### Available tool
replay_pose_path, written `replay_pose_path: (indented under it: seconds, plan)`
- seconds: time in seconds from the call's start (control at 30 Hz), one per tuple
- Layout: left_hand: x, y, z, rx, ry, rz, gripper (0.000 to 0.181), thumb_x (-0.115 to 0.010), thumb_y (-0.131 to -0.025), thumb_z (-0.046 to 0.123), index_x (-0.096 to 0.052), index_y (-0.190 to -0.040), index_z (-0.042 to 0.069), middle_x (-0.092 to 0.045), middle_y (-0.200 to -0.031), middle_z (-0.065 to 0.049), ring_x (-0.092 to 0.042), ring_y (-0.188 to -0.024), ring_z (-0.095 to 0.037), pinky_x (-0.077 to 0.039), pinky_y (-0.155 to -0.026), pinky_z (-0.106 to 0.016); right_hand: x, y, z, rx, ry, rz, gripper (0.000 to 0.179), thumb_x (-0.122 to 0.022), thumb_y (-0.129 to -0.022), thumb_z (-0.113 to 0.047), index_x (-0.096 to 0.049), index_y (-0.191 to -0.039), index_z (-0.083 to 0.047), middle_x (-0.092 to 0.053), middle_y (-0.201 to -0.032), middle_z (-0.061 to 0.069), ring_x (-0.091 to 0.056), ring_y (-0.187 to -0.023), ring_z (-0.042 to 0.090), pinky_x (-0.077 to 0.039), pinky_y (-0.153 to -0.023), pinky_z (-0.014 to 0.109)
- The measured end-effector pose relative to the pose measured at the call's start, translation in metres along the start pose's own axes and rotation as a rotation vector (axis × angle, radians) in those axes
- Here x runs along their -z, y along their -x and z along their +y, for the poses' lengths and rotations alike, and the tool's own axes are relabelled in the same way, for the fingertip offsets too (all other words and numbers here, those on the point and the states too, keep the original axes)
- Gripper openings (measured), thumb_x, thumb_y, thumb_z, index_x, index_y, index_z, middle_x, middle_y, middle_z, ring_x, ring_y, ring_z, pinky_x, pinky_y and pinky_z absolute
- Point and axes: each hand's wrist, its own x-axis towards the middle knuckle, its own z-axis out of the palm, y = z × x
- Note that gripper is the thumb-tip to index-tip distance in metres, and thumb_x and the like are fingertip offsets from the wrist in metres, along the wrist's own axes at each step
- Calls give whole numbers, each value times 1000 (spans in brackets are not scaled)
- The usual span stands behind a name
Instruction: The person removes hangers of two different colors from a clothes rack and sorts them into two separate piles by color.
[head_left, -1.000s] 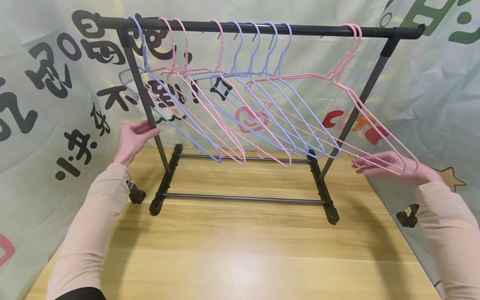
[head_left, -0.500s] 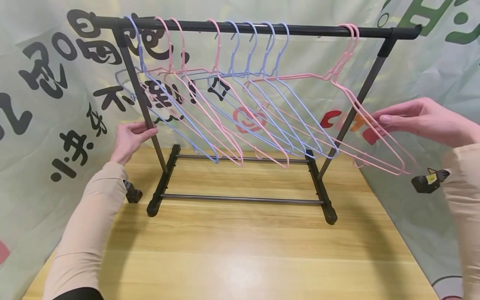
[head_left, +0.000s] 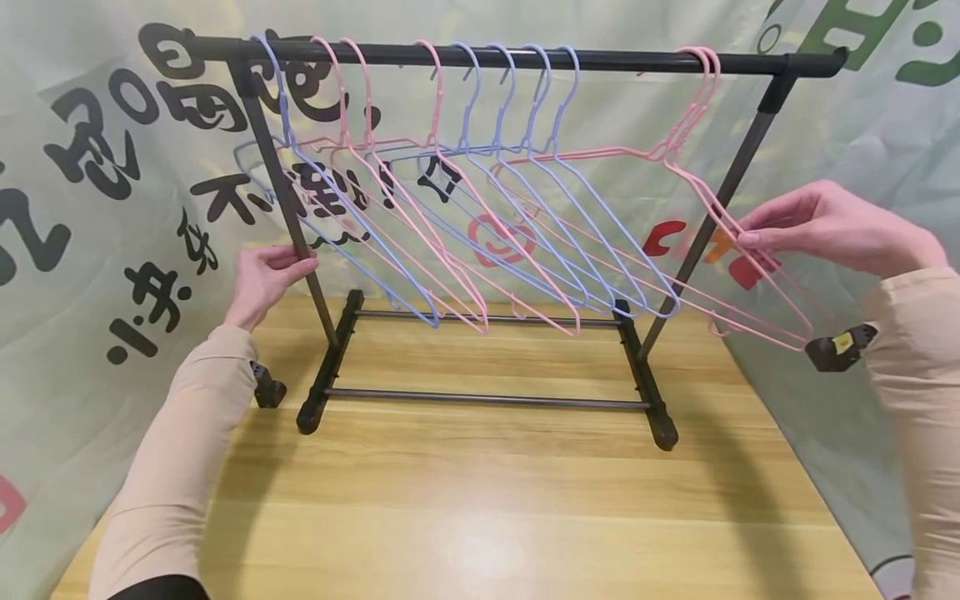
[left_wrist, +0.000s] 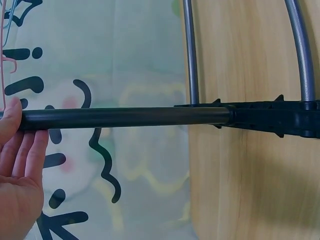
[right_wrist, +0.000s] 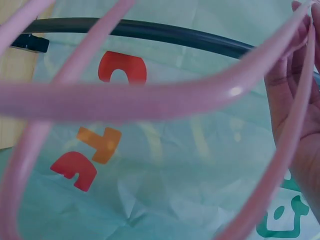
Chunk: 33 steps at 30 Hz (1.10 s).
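Two pink hangers [head_left: 684, 125] hang close together near the right end of the black bar [head_left: 615, 60], and the right hand [head_left: 832, 225] pinches the slanting side there with its thumb and fingers. I cannot tell if it has one hanger or both. Their hooks sit up and to the left of that hand, on the inner side of the right post [head_left: 738, 167]. Their long way runs from the back on the left to the front on the right, going down, so the front corners poke out past the post, just below the hand. The right hand is much nearer to them than the left hand [head_left: 266, 279], which holds the left post [head_left: 292, 208] between thumb and fingers, well below the bar. Next along the bar, with a gap between, come four blue hangers [head_left: 577, 71], then three more pink hangers [head_left: 439, 83], then one blue hanger [head_left: 283, 100] beside the left post. The rack's black feet [head_left: 660, 421] stand on the wooden counter [head_left: 487, 492]. Behind it all hangs a pale green cloth [head_left: 90, 33] with big drawn signs
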Motion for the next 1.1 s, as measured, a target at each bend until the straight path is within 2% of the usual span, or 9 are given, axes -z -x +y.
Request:
replay_pose_path:
  seconds: [0.2,0.37,0.47,0.63,0.93,1.1]
  plan:
    - [0,-2,-1,7,4,0,51,-77,-90,19,-62,-131,-8,-70,-77,35,-66,-78,16,-47,-77,-4,0,1,-3,-13,28,51,20,-68,-97,-19,-74,-110,-5,-76,-78,4,-67,-75,14,-46,-76,16]
    - [0,-2,-1,-2,6,0,49,-76,-90,17,-62,-130,-7,-70,-79,34,-67,-78,15,-48,-77,-4,2,3,-1,-26,-27,124,12,-70,-96,-16,-77,-104,-11,-76,-77,-8,-64,-79,4,-46,-73,15]
    - [0,-2,-1,-2,-1,1,49,-77,-90,18,-63,-129,-7,-69,-78,35,-66,-78,16,-47,-77,-4,5,5,-1,6,-74,168,12,-70,-95,-9,-79,-100,-15,-75,-76,-13,-64,-74,2,-49,-70,14]
    - [0,-2,-1,8,8,7,53,-79,-88,24,-63,-129,-5,-71,-80,33,-67,-78,15,-47,-77,-4,9,9,-3,47,-135,225,16,-70,-93,-2,-80,-95,-14,-72,-67,-9,-63,-68,3,-49,-68,12]
    - [0,-2,-1,-4,6,5,48,-77,-90,20,-64,-129,-6,-70,-79,34,-67,-77,15,-47,-77,-5,16,19,-5,18,-103,282,16,-71,-93,-6,-81,-92,-18,-70,-63,-8,-62,-68,2,-43,-65,14]
    - [0,-1,-2,-11,17,12,49,-78,-89,22,-65,-127,-5,-71,-82,32,-68,-77,13,-48,-77,-5,18,24,5,8,-107,313,10,-72,-93,-9,-81,-97,-11,-67,-60,-4,-57,-70,4,-37,-66,18]
